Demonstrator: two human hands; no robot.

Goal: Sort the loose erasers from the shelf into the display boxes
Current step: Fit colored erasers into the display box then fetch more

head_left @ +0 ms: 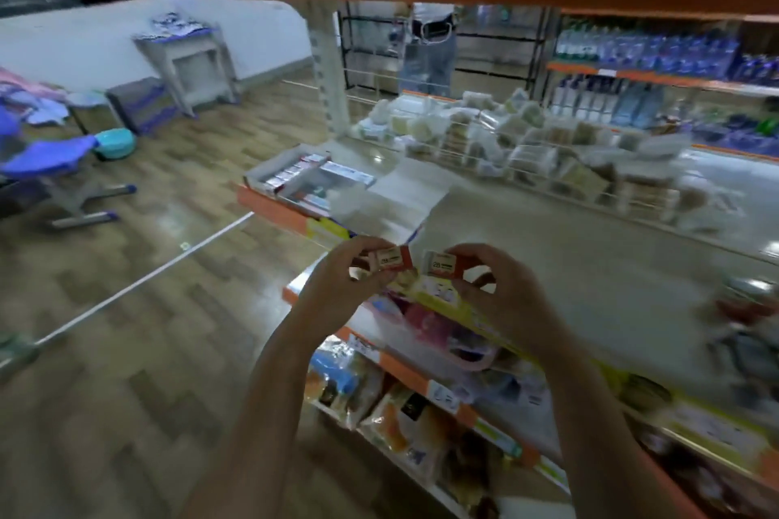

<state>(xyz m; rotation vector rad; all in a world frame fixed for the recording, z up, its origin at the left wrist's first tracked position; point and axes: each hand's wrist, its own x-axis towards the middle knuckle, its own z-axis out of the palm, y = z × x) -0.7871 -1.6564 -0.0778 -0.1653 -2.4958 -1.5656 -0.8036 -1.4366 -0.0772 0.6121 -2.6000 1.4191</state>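
My left hand point(337, 287) pinches one eraser point(390, 259) between thumb and curled fingers, and my right hand point(497, 287) pinches a second eraser point(442, 265) the same way; both are small white blocks in red sleeves printed with "28". I hold them side by side, nearly touching, in front of the shelf's edge. Farther back on the shelf point(548, 232), at its left end, stands an open display box point(295, 177) with rows of erasers in it, and just beside that box lies a blurred white carton point(396, 198). Behind them a wire basket point(527, 156) holds pale wrapped packets
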